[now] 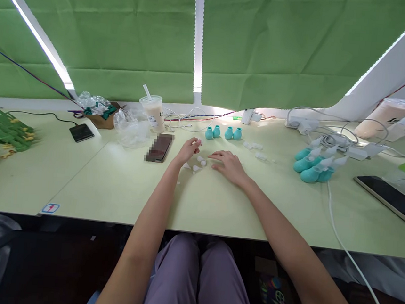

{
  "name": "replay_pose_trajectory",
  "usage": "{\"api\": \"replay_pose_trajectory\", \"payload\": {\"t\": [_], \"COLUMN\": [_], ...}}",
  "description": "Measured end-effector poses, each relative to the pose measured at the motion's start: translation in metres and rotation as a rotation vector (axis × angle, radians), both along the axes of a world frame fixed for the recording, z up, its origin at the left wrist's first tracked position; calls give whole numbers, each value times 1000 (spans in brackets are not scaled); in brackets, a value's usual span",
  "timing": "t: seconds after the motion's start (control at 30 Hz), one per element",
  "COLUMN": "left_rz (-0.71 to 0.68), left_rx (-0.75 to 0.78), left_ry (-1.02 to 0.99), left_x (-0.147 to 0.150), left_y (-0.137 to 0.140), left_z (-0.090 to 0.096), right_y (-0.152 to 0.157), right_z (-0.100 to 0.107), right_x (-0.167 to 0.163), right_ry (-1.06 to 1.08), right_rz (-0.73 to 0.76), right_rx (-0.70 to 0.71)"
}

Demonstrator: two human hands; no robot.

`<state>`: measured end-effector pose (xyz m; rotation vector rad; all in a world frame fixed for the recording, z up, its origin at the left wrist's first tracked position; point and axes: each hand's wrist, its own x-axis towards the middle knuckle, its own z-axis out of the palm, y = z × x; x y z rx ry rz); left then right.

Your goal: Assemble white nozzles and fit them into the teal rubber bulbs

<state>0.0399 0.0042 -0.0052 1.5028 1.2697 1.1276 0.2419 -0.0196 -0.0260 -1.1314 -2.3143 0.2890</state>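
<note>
My left hand is over the middle of the table, its fingers curled together in a pinch. Whatever is between the fingertips is too small to make out. To its right, my right hand reaches in low over the tabletop with fingers stretched and apart, holding nothing. Between the two hands lie several small white pieces, some round and some pointed. Beyond them stand several small turquoise vase-shaped pieces in two pairs. A few small translucent white parts lie to the right of these.
On the right sits a cluster of turquoise bulbs with white tips, near coiled white cables and a phone. Left are another phone, a drink cup, a plastic bag and green pieces. People sit on both sides.
</note>
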Motion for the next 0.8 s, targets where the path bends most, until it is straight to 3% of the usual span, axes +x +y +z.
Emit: {"api": "replay_pose_trajectory", "payload": {"t": [0.27, 0.8], "left_rz": [7, -82], "left_rx": [68, 115], "left_ry": [197, 121], "left_x": [0, 4], "left_y": [7, 7], "left_z": [-11, -10], "right_y": [-10, -8], "right_z": [4, 9], "right_x": [-20, -21], "right_ry": [-239, -148], "right_rz": [115, 81], "right_rx": [233, 210]}}
